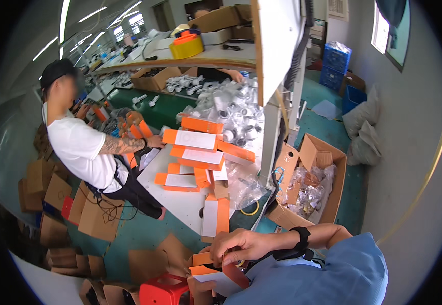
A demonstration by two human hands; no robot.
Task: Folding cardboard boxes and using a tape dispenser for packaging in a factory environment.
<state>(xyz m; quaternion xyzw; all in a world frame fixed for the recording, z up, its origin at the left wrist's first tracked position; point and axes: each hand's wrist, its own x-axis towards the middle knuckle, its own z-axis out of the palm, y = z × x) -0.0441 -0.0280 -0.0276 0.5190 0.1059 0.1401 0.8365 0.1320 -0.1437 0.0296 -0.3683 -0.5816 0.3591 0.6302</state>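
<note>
Close to my body, at the lower middle, is an orange-and-white cardboard box (216, 280) with its flaps standing up. My right hand (240, 246) bends over it, fingers closed on an orange flap at its top. Of my left hand, at most a sliver of skin shows behind the right fingers; the rest is hidden. Just beyond, another orange-and-white box (215, 216) stands at the corner of the white table (172, 202). Farther back, several similar boxes (196, 156) lie in a loose pile.
Clear-wrapped white parts (233, 109) are heaped behind the boxes. A co-worker (78, 132) stands at the left, arm reaching over the table. On the right, a large open carton (310, 185) holds plastic wrapping. A red stool (165, 291) and brown cartons (101, 218) stand on the floor.
</note>
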